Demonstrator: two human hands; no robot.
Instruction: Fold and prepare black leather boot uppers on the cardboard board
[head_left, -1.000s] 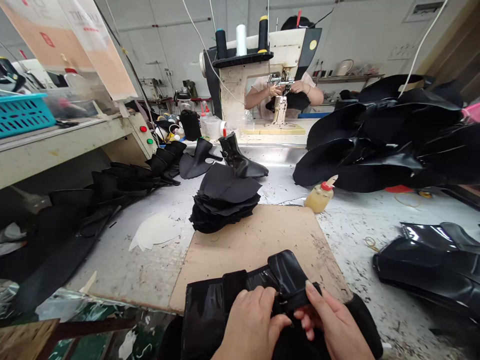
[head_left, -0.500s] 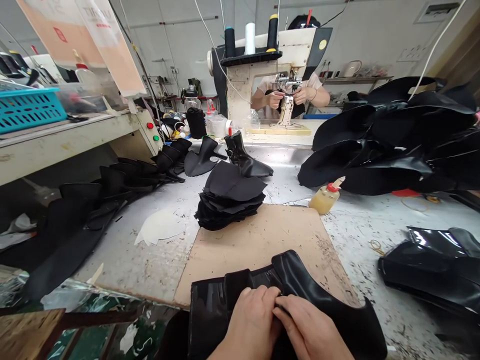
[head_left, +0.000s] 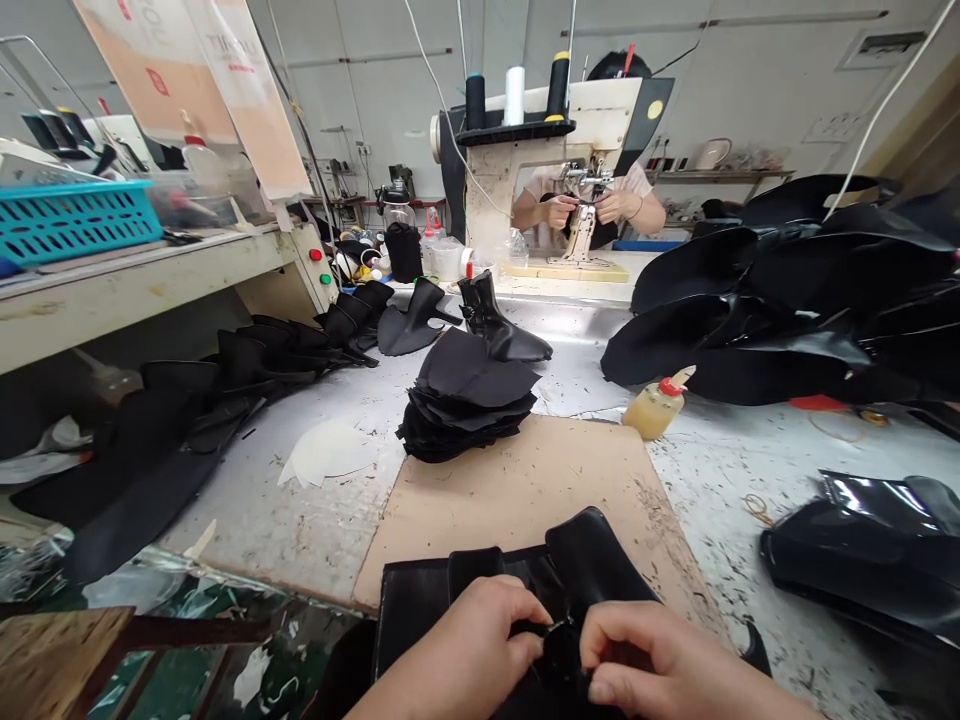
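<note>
A glossy black boot upper point(head_left: 592, 562) lies at the near edge of a brown cardboard mat point(head_left: 517, 480). My left hand point(head_left: 465, 660) and my right hand point(head_left: 660, 665) sit side by side on it, both with fingers curled and pinching the black material at the middle. A stack of matte black cut pieces point(head_left: 469, 400) rests at the mat's far edge, beyond my hands.
A glue bottle with a red cap point(head_left: 660, 403) stands right of the mat. Heaps of black uppers point(head_left: 787, 290) fill the right and left point(head_left: 225, 380). Another person works at a sewing machine point(head_left: 555, 150) across the table. A teal basket point(head_left: 75, 218) sits on the left shelf.
Both hands have drawn nearer to me and lower in view, pulling the boot upper with them. My right fingers have curled in from flat to a pinch.
</note>
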